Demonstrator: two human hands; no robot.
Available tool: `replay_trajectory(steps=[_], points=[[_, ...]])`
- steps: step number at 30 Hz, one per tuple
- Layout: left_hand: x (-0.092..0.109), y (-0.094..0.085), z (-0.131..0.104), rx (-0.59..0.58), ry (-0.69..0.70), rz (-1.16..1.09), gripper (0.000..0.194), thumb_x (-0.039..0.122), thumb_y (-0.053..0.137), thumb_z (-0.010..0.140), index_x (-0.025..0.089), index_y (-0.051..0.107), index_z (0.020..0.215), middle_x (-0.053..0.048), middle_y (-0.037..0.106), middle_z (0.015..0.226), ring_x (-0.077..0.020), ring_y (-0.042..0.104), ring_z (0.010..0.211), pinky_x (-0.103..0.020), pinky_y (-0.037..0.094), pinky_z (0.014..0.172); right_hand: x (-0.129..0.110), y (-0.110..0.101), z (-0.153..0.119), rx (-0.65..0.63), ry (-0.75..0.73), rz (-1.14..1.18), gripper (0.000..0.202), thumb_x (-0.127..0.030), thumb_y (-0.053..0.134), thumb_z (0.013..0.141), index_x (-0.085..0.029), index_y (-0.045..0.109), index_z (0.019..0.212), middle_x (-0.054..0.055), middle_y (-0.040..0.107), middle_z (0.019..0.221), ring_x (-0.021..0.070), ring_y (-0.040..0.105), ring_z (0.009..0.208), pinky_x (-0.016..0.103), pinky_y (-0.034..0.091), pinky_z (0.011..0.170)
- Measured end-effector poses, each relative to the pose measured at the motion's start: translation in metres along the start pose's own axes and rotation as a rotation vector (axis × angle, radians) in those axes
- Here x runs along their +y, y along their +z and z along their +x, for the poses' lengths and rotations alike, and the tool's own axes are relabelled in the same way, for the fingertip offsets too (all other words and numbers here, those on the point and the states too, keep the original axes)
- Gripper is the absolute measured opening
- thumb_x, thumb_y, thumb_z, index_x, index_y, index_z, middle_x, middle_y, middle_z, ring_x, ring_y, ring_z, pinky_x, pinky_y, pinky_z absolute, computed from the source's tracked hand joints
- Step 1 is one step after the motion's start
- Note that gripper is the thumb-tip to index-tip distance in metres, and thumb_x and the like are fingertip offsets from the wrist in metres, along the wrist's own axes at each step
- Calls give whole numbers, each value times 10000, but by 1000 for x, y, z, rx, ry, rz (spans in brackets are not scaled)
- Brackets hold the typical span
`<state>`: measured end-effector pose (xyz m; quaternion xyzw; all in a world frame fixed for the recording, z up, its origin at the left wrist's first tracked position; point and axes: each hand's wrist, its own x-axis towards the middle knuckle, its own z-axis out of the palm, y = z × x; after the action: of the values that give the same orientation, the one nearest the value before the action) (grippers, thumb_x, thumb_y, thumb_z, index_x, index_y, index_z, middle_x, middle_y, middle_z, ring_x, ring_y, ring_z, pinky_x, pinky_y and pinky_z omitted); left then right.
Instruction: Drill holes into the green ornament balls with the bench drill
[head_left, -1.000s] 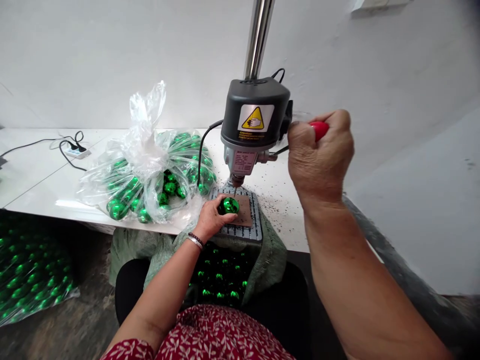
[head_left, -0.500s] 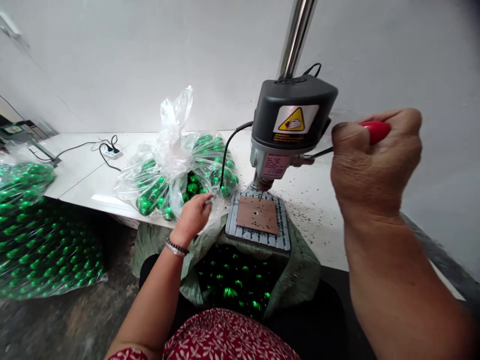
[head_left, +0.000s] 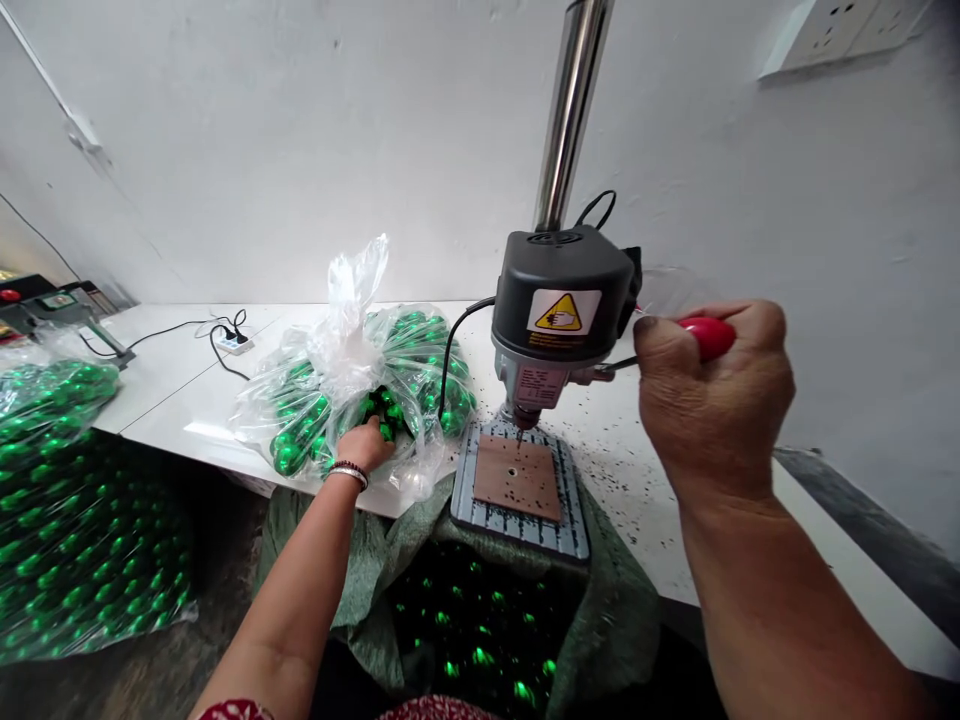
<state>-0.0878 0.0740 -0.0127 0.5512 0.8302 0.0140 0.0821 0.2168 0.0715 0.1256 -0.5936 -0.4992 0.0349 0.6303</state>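
Observation:
My right hand [head_left: 712,400] is wrapped round the red knob [head_left: 707,338] of the lever on a small drill press [head_left: 562,300]. Under the drill bit, a brown square board [head_left: 517,478] with a small hole lies on the slotted metal base [head_left: 574,530]. My left hand [head_left: 366,447], with bracelets at the wrist, reaches into the opening of a clear plastic bag [head_left: 345,345] and touches shiny green balls [head_left: 386,412]. Its fingertips are hidden among the balls and plastic, so its grip cannot be made out.
Below the press, a green woven sack [head_left: 615,600] holds many green balls. Another clear bag of balls [head_left: 90,530] stands at the left. Dark shavings litter the white table [head_left: 172,400]. A power strip [head_left: 234,342] and cables lie behind.
My left hand has moved left, away from beside the press base and into the bag's opening. My right hand stays on the red knob. The whole view has shifted upward.

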Motion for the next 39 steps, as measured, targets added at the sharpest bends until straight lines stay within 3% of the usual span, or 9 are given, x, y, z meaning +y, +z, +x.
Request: replay_trajectory(steps=[3,6,10,13,17,22,28,32,39], points=[[4,-4,-16,156,69,-223,581,393,588,745,134,535,1263,-160,688,1088,-314,644,992,-390,491,841,0,-1,0,-21,8,0,336,-497,523,656,-205,505,820,-5,519,736,98,447,645,300,372,663],[10,-11,-42,233,203,-697,588,417,624,746,167,526,1269,-92,679,1041,-252,631,938,-367,501,842,-3,-1,0,-32,27,15,307,-465,539,639,-208,495,800,-6,513,708,97,431,612,293,364,627],[26,-12,-74,-69,333,-1380,625,390,661,732,213,493,1308,-51,640,1047,-200,631,887,-329,531,772,-6,-1,0,1,18,34,260,-412,572,644,-205,480,772,-13,504,684,94,424,600,281,357,609],[42,-2,-84,-292,307,-1633,713,318,704,679,217,455,1339,-51,619,1052,-179,641,871,-282,527,727,-5,-1,-1,-16,4,36,246,-393,582,685,-199,473,790,-22,498,702,82,419,613,265,361,623],[59,16,-84,-361,294,-1582,661,272,710,678,219,500,1302,-36,601,1024,-118,598,805,-218,504,672,-4,-3,-3,-52,-20,60,229,-368,580,731,-186,464,806,-26,487,712,66,403,627,247,364,627],[71,26,-79,-385,274,-1538,550,333,607,746,227,472,1269,-60,569,1142,-160,619,901,-274,540,712,-3,-2,-3,-43,-33,65,212,-357,569,761,-189,443,790,-31,469,702,55,396,612,235,371,601],[74,26,-77,-454,336,-1516,558,277,627,707,274,360,1198,13,566,938,-140,636,774,-219,478,593,4,0,-4,-14,-180,34,219,-413,489,832,-207,416,816,-24,493,743,53,432,634,227,413,617],[80,29,-75,-351,327,-1464,586,376,663,702,261,359,1189,19,535,945,-101,572,728,-209,459,601,6,1,-4,-3,-195,1,217,-407,477,853,-204,404,827,-13,515,796,68,492,714,249,459,684],[89,22,-66,-160,424,-990,524,373,665,730,188,524,1200,-44,614,1051,-170,586,917,-302,479,833,9,2,-3,-5,-240,-26,229,-426,458,874,-208,398,846,-10,521,833,71,516,747,251,471,695]])
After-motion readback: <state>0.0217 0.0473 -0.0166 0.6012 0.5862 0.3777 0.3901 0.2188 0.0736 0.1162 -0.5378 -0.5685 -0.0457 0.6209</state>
